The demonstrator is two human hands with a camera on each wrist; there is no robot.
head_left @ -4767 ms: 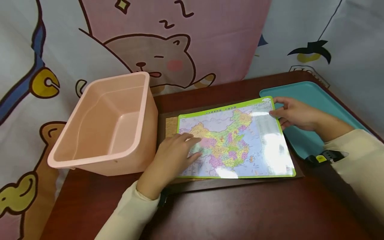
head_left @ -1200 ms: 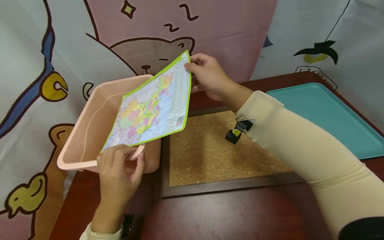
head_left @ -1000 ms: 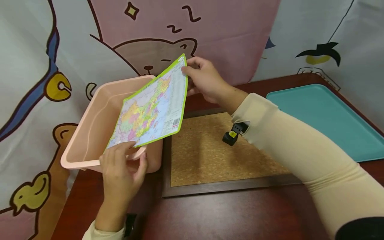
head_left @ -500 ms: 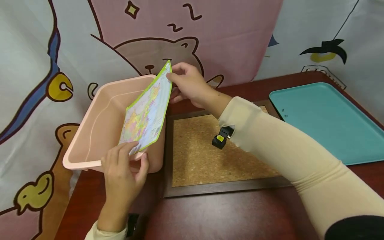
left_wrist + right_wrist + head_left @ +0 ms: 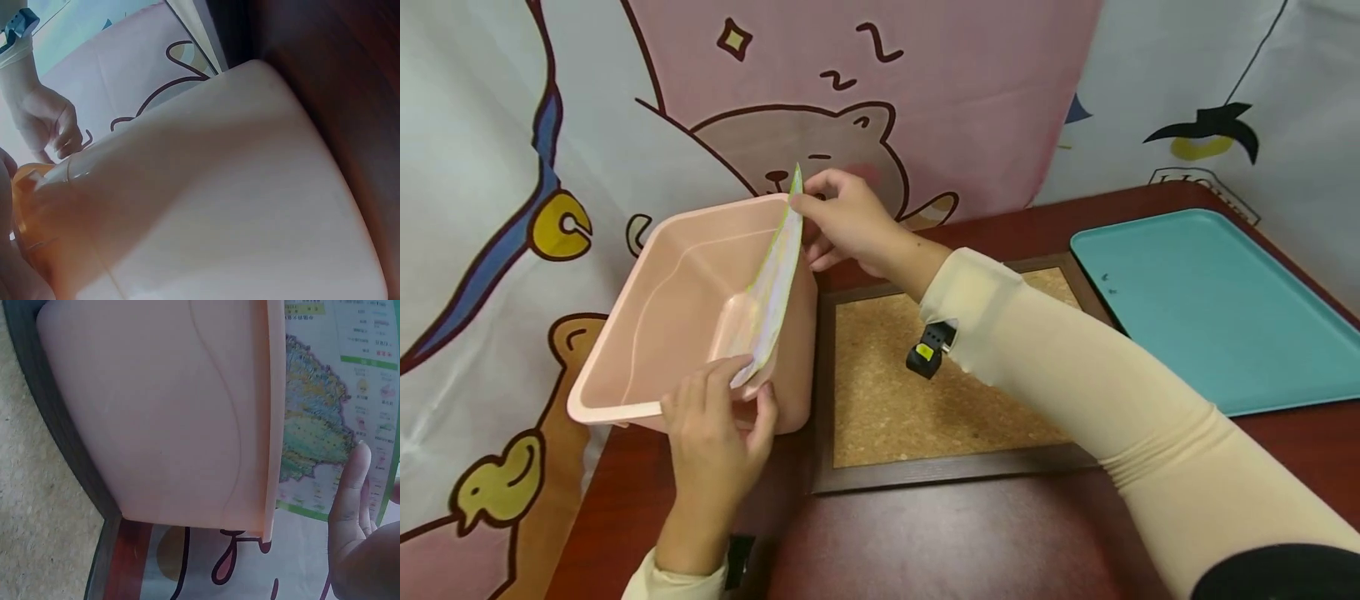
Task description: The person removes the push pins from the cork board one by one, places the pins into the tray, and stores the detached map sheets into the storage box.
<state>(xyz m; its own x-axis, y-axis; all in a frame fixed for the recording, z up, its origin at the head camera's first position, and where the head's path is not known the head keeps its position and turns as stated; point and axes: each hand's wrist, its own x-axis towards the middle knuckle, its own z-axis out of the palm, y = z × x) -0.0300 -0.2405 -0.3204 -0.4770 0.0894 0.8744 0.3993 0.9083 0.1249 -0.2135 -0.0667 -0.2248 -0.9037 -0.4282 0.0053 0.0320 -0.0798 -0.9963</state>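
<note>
Stood almost edge-on at the right side of a pink plastic tub (image 5: 647,325) is a thin, green-bordered map sheet (image 5: 778,279). My right hand (image 5: 859,223) pinches its upper end between thumb and fingers. The lower end dips inside the rim beside the fingers of my left hand (image 5: 709,429), which grips the tub's near right corner, fingers over the rim and thumb outside. In the right wrist view, the sheet's other face (image 5: 315,412) shows a relief map behind the tub's wall (image 5: 156,412). The tub's outer wall (image 5: 237,187) fills most of the left wrist view.
A dark-framed cork board (image 5: 880,400) lies on the brown table (image 5: 955,542), right of the tub and under my right forearm. At the far right sits a teal tray (image 5: 1225,308). A printed cloth backdrop (image 5: 985,125) hangs behind the table.
The map sheet lay flat on the cork board at first; my right hand has since lifted it to the tub and turned it nearly edge-on. My left hand moved from the sheet to the tub's rim.
</note>
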